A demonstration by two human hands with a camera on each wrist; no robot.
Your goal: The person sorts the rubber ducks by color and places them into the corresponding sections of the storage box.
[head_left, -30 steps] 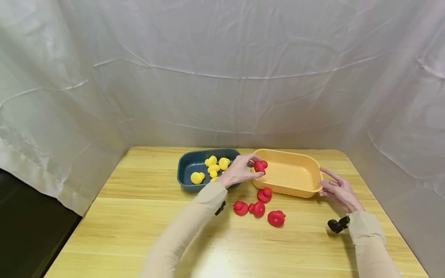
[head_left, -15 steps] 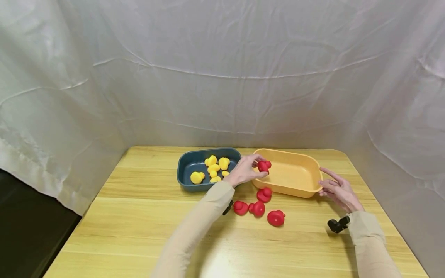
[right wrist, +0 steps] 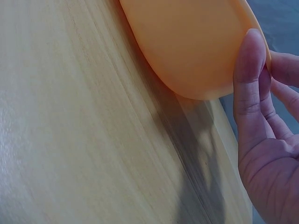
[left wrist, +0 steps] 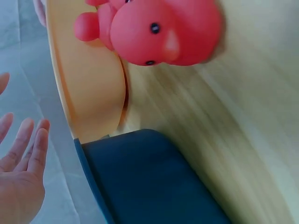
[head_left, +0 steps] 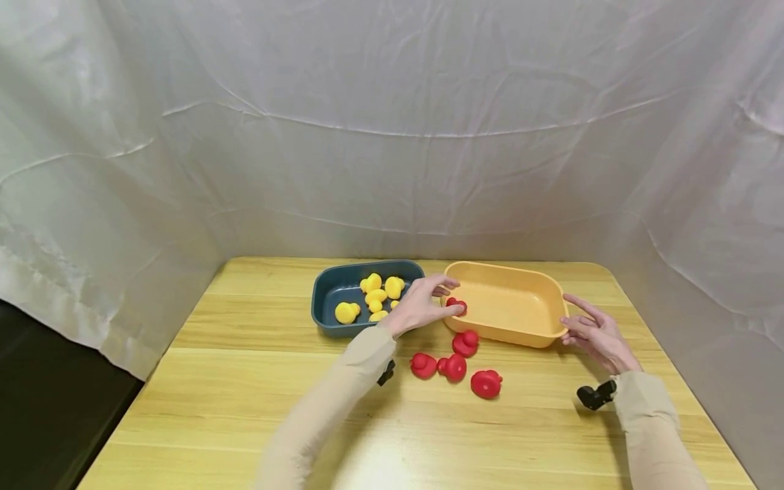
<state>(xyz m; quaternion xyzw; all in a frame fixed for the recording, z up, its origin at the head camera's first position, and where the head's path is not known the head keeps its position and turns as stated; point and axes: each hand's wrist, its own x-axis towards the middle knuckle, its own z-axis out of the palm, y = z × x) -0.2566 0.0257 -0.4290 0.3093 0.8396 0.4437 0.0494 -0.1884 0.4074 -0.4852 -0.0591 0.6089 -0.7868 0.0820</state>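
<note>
At the near-left rim of the orange tray (head_left: pixel 554 309), your left hand (head_left: pixel 421 303) is releasing the red duck (head_left: pixel 456 304), fingers spreading apart; light, soft, squeezable, it is best pinched around the body. Your right hand (head_left: pixel 597 333) is steadying the tray, fingers straight.

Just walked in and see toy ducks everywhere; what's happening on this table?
A person is handling rubber ducks by colour. The left hand, fingers straight, is at the near left corner of the orange bin, where a red duck sits just inside. The right hand touches that bin's right end. Four red ducks lie on the table; yellow ducks fill the blue bin.
</note>
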